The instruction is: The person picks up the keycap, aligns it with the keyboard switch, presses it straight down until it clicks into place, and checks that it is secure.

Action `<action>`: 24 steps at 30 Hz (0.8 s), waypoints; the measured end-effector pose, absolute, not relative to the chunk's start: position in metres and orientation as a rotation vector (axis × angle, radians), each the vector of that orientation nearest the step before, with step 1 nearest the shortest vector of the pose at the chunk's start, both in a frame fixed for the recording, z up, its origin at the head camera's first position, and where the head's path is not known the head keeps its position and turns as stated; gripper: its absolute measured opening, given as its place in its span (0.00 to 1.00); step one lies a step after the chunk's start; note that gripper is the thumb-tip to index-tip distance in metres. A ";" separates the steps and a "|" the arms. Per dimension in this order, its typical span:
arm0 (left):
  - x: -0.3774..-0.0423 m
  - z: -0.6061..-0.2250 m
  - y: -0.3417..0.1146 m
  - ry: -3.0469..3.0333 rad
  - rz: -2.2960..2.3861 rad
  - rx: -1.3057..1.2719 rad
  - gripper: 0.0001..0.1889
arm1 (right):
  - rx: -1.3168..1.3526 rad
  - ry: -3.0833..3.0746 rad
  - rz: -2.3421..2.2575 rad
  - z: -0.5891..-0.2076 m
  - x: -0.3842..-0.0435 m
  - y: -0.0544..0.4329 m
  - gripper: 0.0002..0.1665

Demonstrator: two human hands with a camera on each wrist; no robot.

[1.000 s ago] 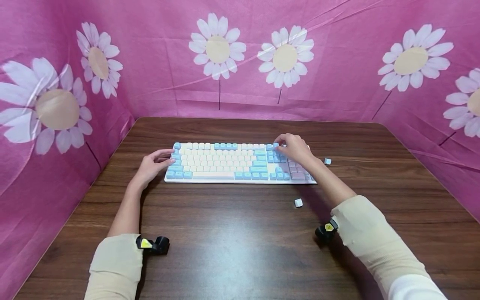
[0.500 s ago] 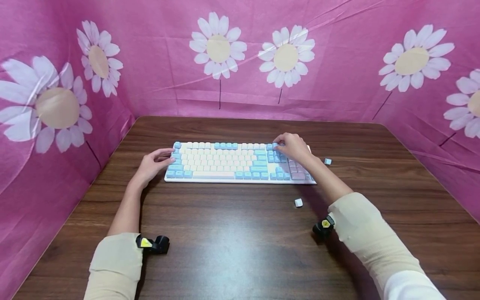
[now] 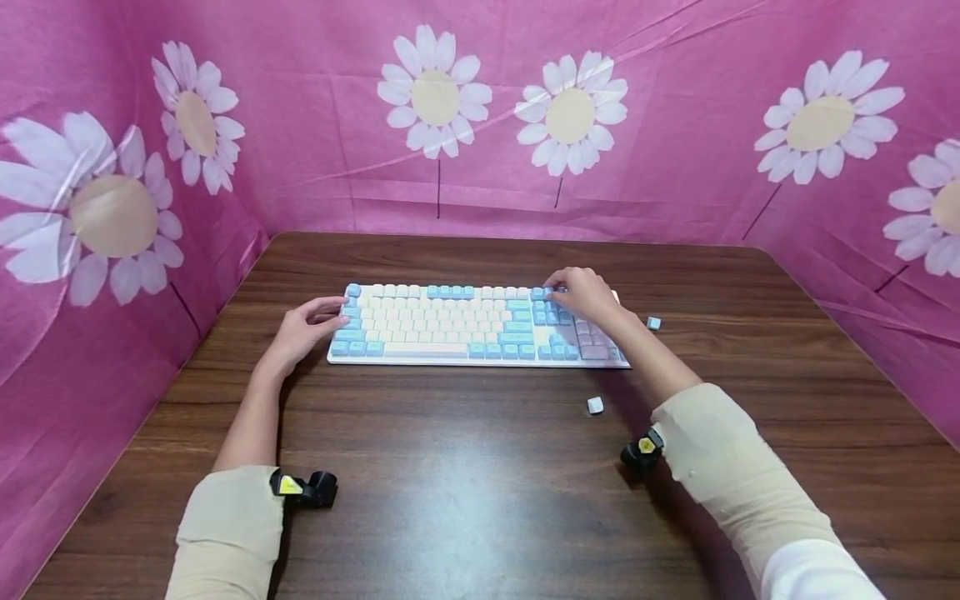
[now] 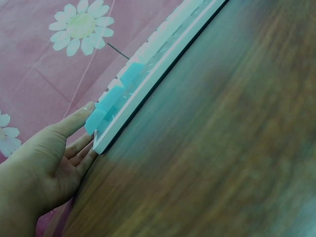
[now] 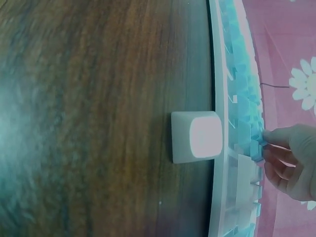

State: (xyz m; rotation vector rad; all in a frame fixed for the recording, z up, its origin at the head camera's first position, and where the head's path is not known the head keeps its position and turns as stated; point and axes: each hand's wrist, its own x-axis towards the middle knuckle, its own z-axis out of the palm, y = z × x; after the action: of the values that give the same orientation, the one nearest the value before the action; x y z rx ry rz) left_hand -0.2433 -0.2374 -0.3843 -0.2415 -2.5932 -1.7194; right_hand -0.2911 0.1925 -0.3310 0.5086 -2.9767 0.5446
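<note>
A white keyboard (image 3: 427, 361) with white, blue and pinkish keycaps lies across the table. My left hand (image 3: 298, 335) grips its left end; in the left wrist view the thumb (image 4: 79, 121) lies on the blue corner keycaps and the other fingers reach round the edge. My right hand (image 3: 588, 296) is over the keyboard's upper right part. Its thumb and fingers pinch a blue keycap (image 5: 257, 148) at the back row, and the hand and forearm hide part of the number pad.
A loose white keycap (image 3: 595, 406) lies in front of the keyboard, near my right forearm. Another loose keycap, light blue (image 3: 654, 323), sits beyond the keyboard's right end. Pink cloth (image 3: 315, 125) printed with daisies stands around the brown wooden table (image 3: 420, 467).
My right forearm has shifted slightly to the left, while the fingers stay at the same spot on the keyboard. The left hand has kept its place.
</note>
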 end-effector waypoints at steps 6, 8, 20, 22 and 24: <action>-0.243 -0.384 -0.237 -2.606 -1.705 -0.242 0.26 | 0.479 -3.005 0.573 -0.330 -0.291 0.192 0.11; -0.243 -0.384 -0.237 -2.605 -1.706 -0.242 0.26 | 0.476 -3.010 0.578 -0.330 -0.291 0.192 0.11; -0.241 -0.384 -0.237 -2.593 -1.713 -0.251 0.26 | 0.453 -3.018 0.621 -0.331 -0.292 0.191 0.10; -0.241 -0.384 -0.237 -2.593 -1.715 -0.251 0.26 | 0.469 -3.015 0.628 -0.331 -0.292 0.192 0.10; -0.241 -0.384 -0.236 -2.592 -1.716 -0.251 0.26 | 0.482 -3.011 0.630 -0.330 -0.292 0.193 0.10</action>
State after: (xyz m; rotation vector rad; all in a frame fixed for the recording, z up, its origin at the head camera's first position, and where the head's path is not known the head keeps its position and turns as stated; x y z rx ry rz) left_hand -0.2413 -0.2365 -0.3837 -0.2509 -2.5920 -1.7161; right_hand -0.2918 0.1928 -0.3300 0.4822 -3.0112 0.6302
